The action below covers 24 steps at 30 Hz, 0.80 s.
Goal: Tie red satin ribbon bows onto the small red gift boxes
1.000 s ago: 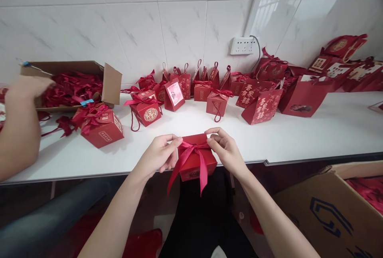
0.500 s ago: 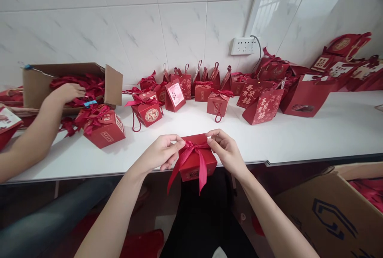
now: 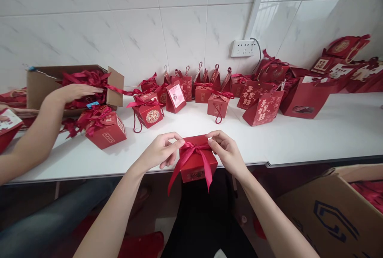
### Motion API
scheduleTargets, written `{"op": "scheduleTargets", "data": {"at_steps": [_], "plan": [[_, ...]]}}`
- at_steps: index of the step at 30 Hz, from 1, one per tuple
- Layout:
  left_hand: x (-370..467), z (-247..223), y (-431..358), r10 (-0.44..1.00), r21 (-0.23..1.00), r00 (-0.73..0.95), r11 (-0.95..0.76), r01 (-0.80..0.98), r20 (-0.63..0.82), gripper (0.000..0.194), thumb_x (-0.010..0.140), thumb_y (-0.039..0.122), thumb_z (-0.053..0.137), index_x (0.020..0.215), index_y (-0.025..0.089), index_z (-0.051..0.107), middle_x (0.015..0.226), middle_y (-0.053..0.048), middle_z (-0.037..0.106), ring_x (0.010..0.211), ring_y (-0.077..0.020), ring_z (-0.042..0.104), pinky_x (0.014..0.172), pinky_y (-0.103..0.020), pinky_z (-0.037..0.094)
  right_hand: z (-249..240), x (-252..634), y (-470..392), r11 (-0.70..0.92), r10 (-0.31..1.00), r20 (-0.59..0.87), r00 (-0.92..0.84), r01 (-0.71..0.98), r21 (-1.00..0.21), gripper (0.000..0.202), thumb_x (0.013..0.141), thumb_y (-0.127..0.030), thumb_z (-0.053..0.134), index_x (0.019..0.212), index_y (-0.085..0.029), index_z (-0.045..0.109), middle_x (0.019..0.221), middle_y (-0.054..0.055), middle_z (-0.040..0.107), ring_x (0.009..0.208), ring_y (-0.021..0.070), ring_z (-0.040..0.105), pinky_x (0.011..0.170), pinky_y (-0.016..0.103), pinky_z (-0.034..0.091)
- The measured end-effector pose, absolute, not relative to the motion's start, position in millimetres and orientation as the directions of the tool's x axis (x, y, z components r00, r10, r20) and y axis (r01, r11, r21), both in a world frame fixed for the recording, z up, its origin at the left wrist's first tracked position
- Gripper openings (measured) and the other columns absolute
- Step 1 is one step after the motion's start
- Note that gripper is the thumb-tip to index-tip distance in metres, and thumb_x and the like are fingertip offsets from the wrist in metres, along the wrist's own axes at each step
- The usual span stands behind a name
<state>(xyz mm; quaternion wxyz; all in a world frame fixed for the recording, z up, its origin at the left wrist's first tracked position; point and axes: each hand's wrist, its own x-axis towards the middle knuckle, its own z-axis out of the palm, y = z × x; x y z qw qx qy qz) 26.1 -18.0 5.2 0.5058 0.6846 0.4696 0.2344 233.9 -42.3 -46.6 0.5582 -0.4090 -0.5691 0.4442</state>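
Observation:
A red gift box (image 3: pixel 196 173) sits at the front edge of the white table, with a crimson ribbon (image 3: pixel 206 166) tied in a bow on its top. Two long tails hang down over the near side. At the bow's left loop, the thumb and forefinger of my left hand (image 3: pixel 163 151) are pinched together. My right hand (image 3: pixel 226 150) pinches the right loop by the box's upper right corner. The ends of both loops are partly hidden by my fingertips.
On the left, a co-worker's hand (image 3: pixel 77 92) touches ribbon in an open cardboard carton (image 3: pixel 115 86). Several finished red boxes (image 3: pixel 149 114) and bags (image 3: pixel 266 106) line the white table (image 3: pixel 329 142). A large carton (image 3: pixel 323 214) stands at lower right; a power strip (image 3: pixel 243 48) is on the wall.
My hands stay at the bow, while its right tail has swung slightly to the right. The co-worker's hand has moved right across the carton, and ribbon now stretches out past its flap.

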Motion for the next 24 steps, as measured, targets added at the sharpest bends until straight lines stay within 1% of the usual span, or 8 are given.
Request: {"op": "scheduleTargets", "data": {"at_steps": [3,5,9,12,16,20,24], "plan": [[24,7,-19,0.863,0.907,0.469,-0.029,0.421,-0.190,0.026,0.083,0.043,0.051,0.078,0.018,0.051,0.036,0.007,0.050,0.025,-0.0038,0.033,0.029,-0.013,0.022,-46,234,-43,0.273,0.961,0.274,-0.041,-0.030,-0.962,0.021,0.083,-0.040,0.053,0.089,-0.020,0.055,0.061,-0.005,0.037,0.055,0.0105,0.034,0.052,0.024,0.028],[24,8,-20,0.853,0.901,0.471,-0.005,0.433,-0.222,0.025,0.084,0.042,0.050,0.076,0.018,0.050,0.033,0.008,0.046,0.025,-0.0029,0.030,0.031,-0.013,0.022,-46,233,-43,0.273,0.961,0.273,-0.037,-0.019,-0.962,0.021,0.083,-0.041,0.053,0.089,-0.020,0.055,0.062,-0.004,0.037,0.055,0.0108,0.034,0.052,0.024,0.029],[29,9,-21,0.837,0.916,0.480,0.061,0.396,-0.263,0.031,0.084,0.048,0.048,0.076,0.019,0.049,0.031,0.011,0.039,0.023,-0.0026,0.025,0.030,-0.013,0.024,-46,233,-43,0.267,0.963,0.268,-0.034,-0.021,-0.963,0.022,0.083,-0.042,0.054,0.088,-0.021,0.055,0.062,-0.005,0.037,0.055,0.0108,0.034,0.051,0.024,0.029],[33,9,-22,0.844,0.907,0.463,0.063,0.416,-0.271,0.033,0.085,0.050,0.046,0.073,0.019,0.047,0.032,0.010,0.040,0.023,-0.0029,0.026,0.028,-0.013,0.022,-46,233,-42,0.267,0.963,0.268,-0.032,-0.030,-0.963,0.021,0.083,-0.040,0.054,0.088,-0.020,0.056,0.062,-0.004,0.038,0.055,0.0106,0.034,0.052,0.024,0.029],[33,9,-21,0.861,0.885,0.417,0.078,0.458,-0.292,0.034,0.085,0.047,0.047,0.066,0.019,0.042,0.032,0.010,0.041,0.023,-0.0024,0.026,0.027,-0.012,0.020,-45,233,-42,0.277,0.959,0.279,-0.042,-0.045,-0.960,0.019,0.083,-0.038,0.054,0.088,-0.019,0.056,0.062,-0.005,0.038,0.055,0.0099,0.033,0.051,0.023,0.028],[28,8,-20,0.830,0.929,0.474,0.132,0.346,-0.295,0.037,0.084,0.046,0.050,0.062,0.018,0.040,0.031,0.009,0.040,0.022,-0.0011,0.025,0.027,-0.011,0.022,-45,234,-41,0.274,0.959,0.278,-0.057,-0.070,-0.959,0.019,0.083,-0.037,0.055,0.089,-0.019,0.055,0.060,-0.005,0.038,0.054,0.0097,0.033,0.051,0.023,0.027],[26,7,-20,0.790,0.950,0.535,0.199,0.240,-0.300,0.030,0.078,0.046,0.059,0.071,0.017,0.051,0.031,0.011,0.039,0.021,-0.0009,0.024,0.027,-0.012,0.026,-45,234,-42,0.266,0.962,0.271,-0.044,-0.090,-0.960,0.019,0.083,-0.037,0.055,0.088,-0.019,0.055,0.061,-0.005,0.039,0.055,0.0097,0.034,0.051,0.023,0.028]]}}
